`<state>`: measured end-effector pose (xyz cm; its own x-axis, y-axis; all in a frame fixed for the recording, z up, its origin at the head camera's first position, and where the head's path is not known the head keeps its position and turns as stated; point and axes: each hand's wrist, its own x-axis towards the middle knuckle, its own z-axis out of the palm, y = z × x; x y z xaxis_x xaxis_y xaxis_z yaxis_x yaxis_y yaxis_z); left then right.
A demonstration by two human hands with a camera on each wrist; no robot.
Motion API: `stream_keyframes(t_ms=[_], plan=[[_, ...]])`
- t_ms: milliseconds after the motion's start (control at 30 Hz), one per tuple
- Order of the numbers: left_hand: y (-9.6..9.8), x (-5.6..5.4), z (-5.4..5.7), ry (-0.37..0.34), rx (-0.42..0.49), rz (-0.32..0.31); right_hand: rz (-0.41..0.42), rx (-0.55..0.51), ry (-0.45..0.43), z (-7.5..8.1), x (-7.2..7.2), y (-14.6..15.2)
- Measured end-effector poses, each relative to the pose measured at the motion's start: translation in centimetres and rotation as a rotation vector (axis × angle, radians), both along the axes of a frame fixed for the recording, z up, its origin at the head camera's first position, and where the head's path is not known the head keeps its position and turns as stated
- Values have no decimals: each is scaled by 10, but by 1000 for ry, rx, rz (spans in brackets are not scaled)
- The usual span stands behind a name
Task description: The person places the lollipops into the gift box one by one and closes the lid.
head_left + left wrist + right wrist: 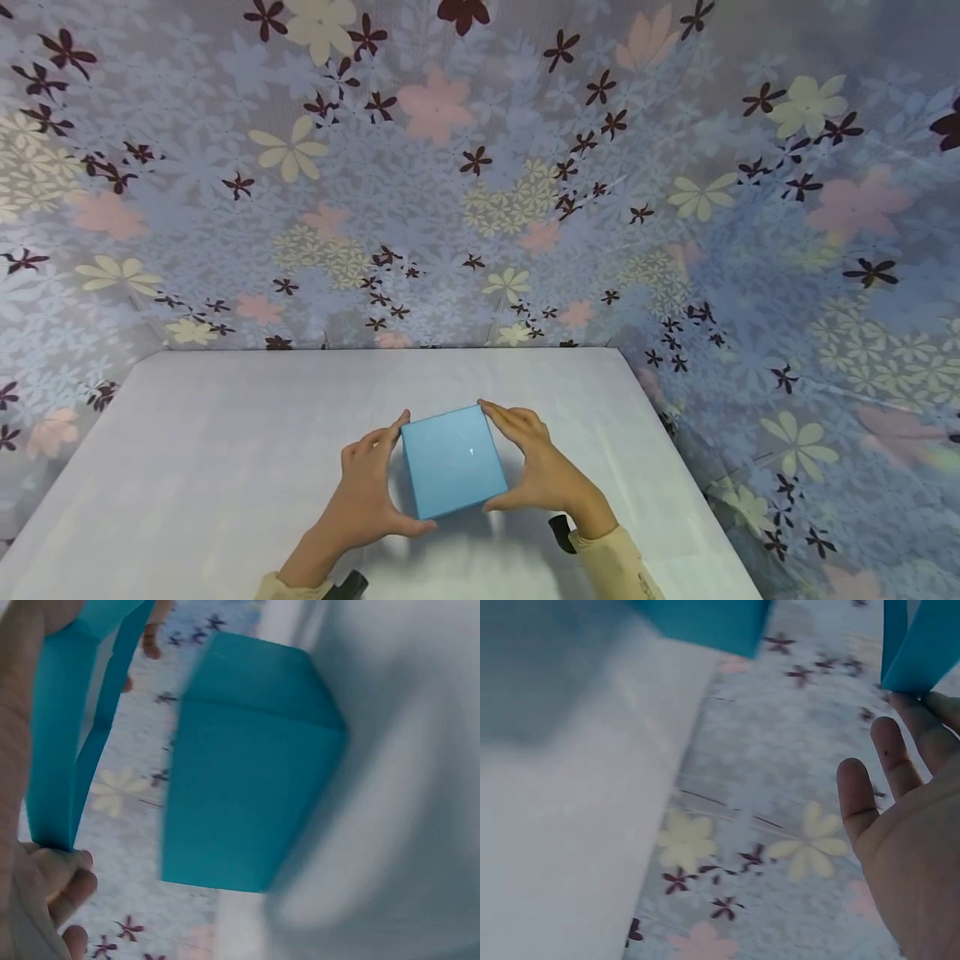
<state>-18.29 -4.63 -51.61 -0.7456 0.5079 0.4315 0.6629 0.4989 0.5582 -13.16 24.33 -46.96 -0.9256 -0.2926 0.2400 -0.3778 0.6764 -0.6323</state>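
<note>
Both hands hold a light blue box lid (453,462) by its corners, raised above the table. My left hand (365,490) grips its left side, thumb at the near corner and fingers at the far one. The right hand (542,467) pinches the right side the same way. In the left wrist view the hollow underside of the lid (58,742) shows, apart from a blue box base (232,787) that stands on the table. The right wrist view catches a corner of the lid (926,656) at the fingertips and part of the base (712,626). From above, the lid hides the base.
A white-covered table (225,450) lies under the hands, its far edge close to a flowered cloth backdrop (420,208). The same cloth hangs along the right side. Dark straps or devices (561,533) sit at both wrists, by the beige sleeves (611,562).
</note>
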Motion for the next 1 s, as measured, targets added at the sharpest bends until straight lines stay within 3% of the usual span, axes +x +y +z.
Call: stream_keyframes(t_ms=[167,333,500,800,1000], plan=[[4,-11,-15,-81,-93,69,-28,6,-122,-18,-18,2],[3,-20,-23,-126,-151,74,-30,-1,-186,-28,-24,2],[0,-30,-22,-151,-136,66,2,-9,-179,-28,-36,1],[-2,-30,-16,-184,-136,53,6,-11,-191,-26,-38,1],[-1,-31,-18,-192,-140,57,9,3,-190,-35,-41,2]])
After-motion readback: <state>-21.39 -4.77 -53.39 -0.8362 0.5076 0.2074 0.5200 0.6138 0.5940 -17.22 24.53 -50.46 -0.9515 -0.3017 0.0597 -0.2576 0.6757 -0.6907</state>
